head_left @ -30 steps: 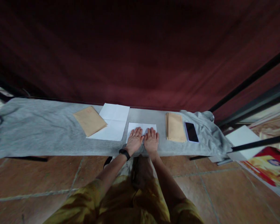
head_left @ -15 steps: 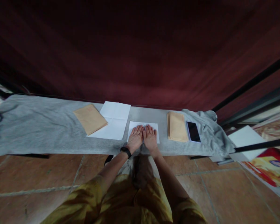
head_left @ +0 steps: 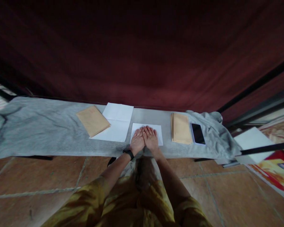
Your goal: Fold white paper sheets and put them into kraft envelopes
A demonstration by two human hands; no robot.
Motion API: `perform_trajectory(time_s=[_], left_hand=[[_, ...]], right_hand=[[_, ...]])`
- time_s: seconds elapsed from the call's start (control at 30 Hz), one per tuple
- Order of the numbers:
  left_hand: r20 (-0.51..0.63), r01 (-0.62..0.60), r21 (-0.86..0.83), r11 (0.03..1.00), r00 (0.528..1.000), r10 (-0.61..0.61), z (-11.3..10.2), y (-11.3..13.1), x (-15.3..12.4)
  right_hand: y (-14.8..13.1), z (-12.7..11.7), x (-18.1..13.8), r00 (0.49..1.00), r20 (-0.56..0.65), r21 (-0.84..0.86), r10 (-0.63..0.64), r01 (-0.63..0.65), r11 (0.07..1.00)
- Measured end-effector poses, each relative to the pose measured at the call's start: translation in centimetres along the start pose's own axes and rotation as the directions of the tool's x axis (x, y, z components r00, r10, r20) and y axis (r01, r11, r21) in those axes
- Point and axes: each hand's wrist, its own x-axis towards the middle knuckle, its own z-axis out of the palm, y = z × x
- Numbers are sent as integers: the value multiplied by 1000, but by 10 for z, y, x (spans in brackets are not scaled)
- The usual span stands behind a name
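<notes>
A small white sheet of paper [head_left: 159, 132], perhaps folded, lies on the grey cloth in front of me. My left hand [head_left: 137, 141] rests flat on its left part, fingers stretched out. My right hand [head_left: 150, 137] lies flat beside it, its fingers partly over those of the left. Both palms press down on the paper and hide its middle. Left of the hands is a larger white sheet [head_left: 119, 124] with a crease across it. A brown envelope [head_left: 93, 120], or a few of them, overlaps that sheet's left side.
A stack of brown envelopes [head_left: 181, 127] sits to the right, with a phone [head_left: 198, 134] next to it. Grey cloth [head_left: 49, 132] covers the narrow table, bunched at the right end. Behind hangs a dark red curtain [head_left: 142, 69]. A printed box [head_left: 280, 170] stands low at right.
My hands have drawn together toward the middle of the paper, and the right fingers now overlap the left ones. The view has shifted slightly.
</notes>
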Motion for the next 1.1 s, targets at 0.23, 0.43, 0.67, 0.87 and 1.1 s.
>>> perform_trajectory(time_s=[0.23, 0.43, 0.67, 0.87, 1.1], left_hand=[[49, 17, 29, 999, 999, -19, -6, 2, -1], [45, 70, -5, 998, 997, -70, -11, 4, -1], [23, 137, -28, 990, 990, -137, -12, 1, -3], [5, 212, 36, 977, 977, -213, -14, -8, -9], [-40, 283, 35, 958, 959, -282, -9, -16, -16]], right_hand=[[3, -1, -3, 1000, 1, -48, -5, 5, 999], [13, -5, -11, 1000, -23, -82, 7, -9, 997], [28, -4, -24, 993, -94, -108, 67, -77, 991], [37, -1, -32, 987, -133, -137, 96, -114, 984], [42, -3, -41, 969, -189, -112, 159, -182, 977]])
